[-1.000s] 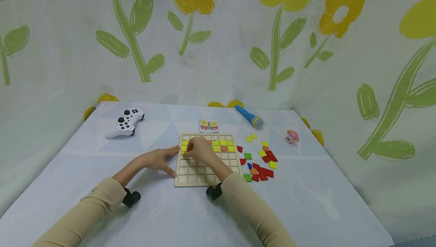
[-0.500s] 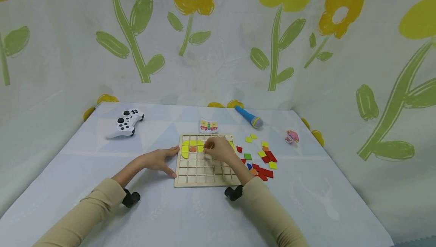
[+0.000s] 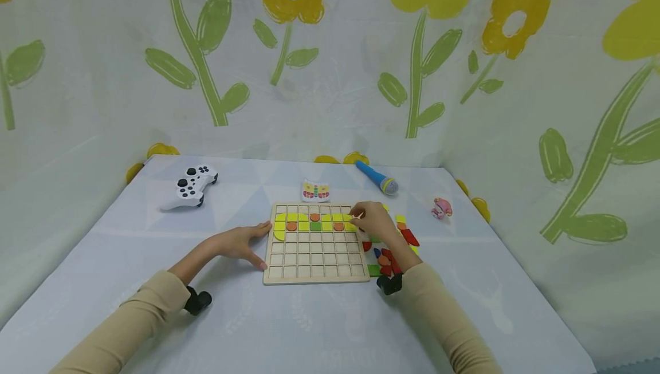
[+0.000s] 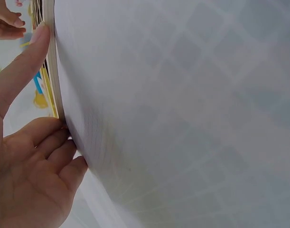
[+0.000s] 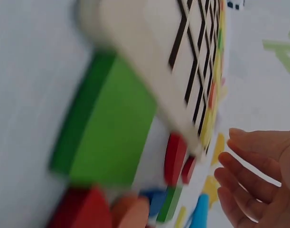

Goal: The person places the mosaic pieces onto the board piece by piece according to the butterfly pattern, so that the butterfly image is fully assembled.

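A wooden grid board (image 3: 317, 274) lies flat, its upper rows holding yellow pieces (image 3: 292, 217), several orange discs (image 3: 338, 227) and a green square (image 3: 315, 227). My left hand (image 3: 234, 243) rests along the board's left side, thumb near the front corner and fingers farther back. In the left wrist view, the thumb of that hand (image 4: 33, 166) touches the board's edge (image 4: 52, 57). Over the board's upper right edge hovers my right hand (image 3: 375, 222), fingers loosely bent. The right wrist view shows that hand (image 5: 258, 178) with thumb and fingers apart, nothing between them.
Loose red pieces (image 3: 409, 237), plus green, blue, orange and yellow ones, lie right of the board. Behind it stands a butterfly card (image 3: 315, 192). A blue microphone (image 3: 378, 177), white game controller (image 3: 192, 185) and pink figurine (image 3: 442, 208) sit farther out.
My right hand has moved from the board's left side to its upper right edge, uncovering a rounded yellow piece at the left and the middle pieces. The left hand has stayed put.
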A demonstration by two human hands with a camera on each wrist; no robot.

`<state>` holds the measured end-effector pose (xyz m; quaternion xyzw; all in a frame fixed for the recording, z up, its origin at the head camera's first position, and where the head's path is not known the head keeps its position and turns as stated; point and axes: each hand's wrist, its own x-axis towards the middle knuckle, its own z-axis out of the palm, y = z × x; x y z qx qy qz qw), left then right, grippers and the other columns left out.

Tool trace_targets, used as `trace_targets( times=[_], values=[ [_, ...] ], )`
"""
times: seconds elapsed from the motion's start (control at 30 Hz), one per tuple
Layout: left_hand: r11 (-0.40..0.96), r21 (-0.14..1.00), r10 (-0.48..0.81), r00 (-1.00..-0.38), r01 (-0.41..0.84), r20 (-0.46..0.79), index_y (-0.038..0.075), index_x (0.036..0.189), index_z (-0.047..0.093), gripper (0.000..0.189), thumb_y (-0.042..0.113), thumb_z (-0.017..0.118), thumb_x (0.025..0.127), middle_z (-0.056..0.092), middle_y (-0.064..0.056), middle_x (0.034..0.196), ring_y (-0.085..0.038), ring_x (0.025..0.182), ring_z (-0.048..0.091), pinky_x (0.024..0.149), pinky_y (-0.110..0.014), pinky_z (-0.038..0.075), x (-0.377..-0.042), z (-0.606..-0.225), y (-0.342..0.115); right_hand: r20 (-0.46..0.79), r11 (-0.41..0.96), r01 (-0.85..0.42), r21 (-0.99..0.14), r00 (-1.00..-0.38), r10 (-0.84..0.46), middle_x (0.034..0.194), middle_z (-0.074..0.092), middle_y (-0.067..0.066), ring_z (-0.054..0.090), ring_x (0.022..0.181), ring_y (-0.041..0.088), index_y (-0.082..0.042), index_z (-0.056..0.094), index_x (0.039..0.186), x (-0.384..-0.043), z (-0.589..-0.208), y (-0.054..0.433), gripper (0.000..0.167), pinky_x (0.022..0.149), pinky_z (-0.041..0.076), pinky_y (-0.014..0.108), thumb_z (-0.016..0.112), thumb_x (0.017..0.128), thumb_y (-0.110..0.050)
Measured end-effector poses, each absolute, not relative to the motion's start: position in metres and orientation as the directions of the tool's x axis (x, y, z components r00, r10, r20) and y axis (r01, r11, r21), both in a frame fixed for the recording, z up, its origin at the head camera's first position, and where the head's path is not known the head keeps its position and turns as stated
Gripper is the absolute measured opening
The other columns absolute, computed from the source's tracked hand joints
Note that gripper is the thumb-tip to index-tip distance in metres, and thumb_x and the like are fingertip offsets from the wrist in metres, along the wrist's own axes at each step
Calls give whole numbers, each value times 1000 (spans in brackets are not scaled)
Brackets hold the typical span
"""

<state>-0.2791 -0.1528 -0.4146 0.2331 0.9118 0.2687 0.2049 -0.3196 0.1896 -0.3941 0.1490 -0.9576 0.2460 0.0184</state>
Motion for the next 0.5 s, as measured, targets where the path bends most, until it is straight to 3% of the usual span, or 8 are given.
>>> trace_targets(
  times=[0.23, 0.5],
  values=[
    [741, 589, 547, -799, 323, -250, -2, 151, 22, 106, 37, 83, 73, 16, -23, 156, -43, 142, 15, 113, -56, 17, -279, -413, -154, 72, 860, -254, -442, -966, -248, 104, 69, 13, 62, 94, 27, -2, 70, 109, -334, -393, 224, 23, 81, 54, 38, 71, 88, -10],
    [743, 579, 548, -801, 335, -240, -2, 151, 23, 106, 38, 83, 73, 17, -23, 156, -43, 142, 16, 113, -56, 17, -279, -415, -154, -40, 900, -105, -423, -990, -134, 117, 64, 15, 58, 100, 30, -4, 68, 117, -348, -399, 247, 27, 88, 52, 40, 66, 90, -10]
  ],
)
